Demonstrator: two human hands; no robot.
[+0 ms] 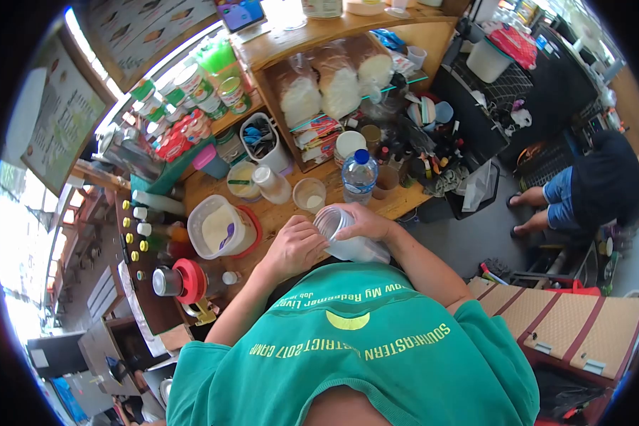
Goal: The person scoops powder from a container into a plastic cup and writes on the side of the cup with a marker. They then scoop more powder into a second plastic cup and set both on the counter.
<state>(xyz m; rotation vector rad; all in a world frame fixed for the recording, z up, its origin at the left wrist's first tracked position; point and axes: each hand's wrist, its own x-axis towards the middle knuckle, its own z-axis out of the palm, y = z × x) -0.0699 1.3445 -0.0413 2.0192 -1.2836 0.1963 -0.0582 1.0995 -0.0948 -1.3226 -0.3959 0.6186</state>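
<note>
In the head view, my right hand (362, 221) is wrapped around a stack of clear plastic cups (362, 248), tilted with the open rims toward the upper left. My left hand (295, 245) is closed beside the rims, its fingertips curled against them; whatever it pinches is hidden. Just beyond my hands stand a clear cup (309, 196) with something pale in the bottom and a water bottle (360, 179) with a blue cap. A translucent cup or jar (271, 184) leans to their left. Farther left sits a tub (222, 228) of white powder or grains with a purple scoop.
A wooden shelf (348, 44) with bagged goods stands behind the counter (277, 224). Cans (209, 96) and bottles (167, 233) line the left side. A red-rimmed device (189, 281) stands at lower left. Another person (600, 188) bends at the right.
</note>
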